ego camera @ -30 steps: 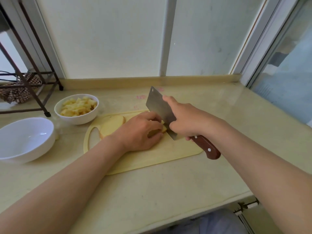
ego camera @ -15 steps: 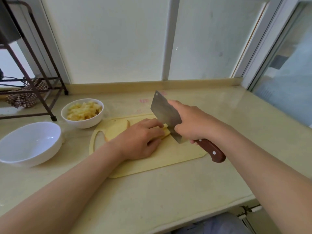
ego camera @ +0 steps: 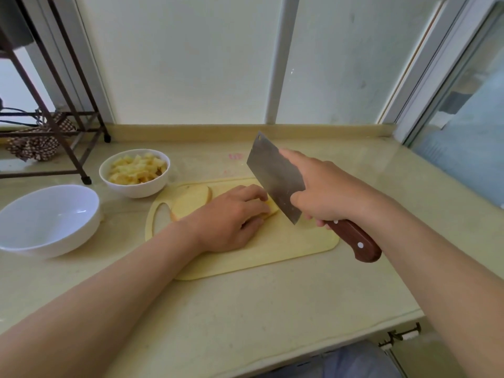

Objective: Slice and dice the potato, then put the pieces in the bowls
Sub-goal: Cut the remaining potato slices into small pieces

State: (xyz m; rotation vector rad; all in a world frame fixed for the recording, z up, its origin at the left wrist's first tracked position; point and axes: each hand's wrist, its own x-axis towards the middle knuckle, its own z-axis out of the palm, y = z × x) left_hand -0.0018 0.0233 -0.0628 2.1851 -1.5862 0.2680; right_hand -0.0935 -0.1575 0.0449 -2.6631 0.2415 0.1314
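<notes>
We grip knife [ego camera: 275, 175] in right hand [ego camera: 324, 192], blade just right of left hand [ego camera: 231, 216]. Left hand holds potato [ego camera: 271, 209] down on board [ego camera: 286, 246], fingers bent. Past left hand, bowl [ego camera: 136, 188] of pieces.

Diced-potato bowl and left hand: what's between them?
Head view: a flat potato slice on the cutting board lies between the bowl and left hand.

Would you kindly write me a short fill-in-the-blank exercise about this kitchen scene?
The hand gripping the cleaver is the person's ____ one.
The left hand steadies a ____ piece on the cutting board.
The small bowl holds diced pieces; the large bowl is ____.
Missing words: right, potato, empty.
</notes>
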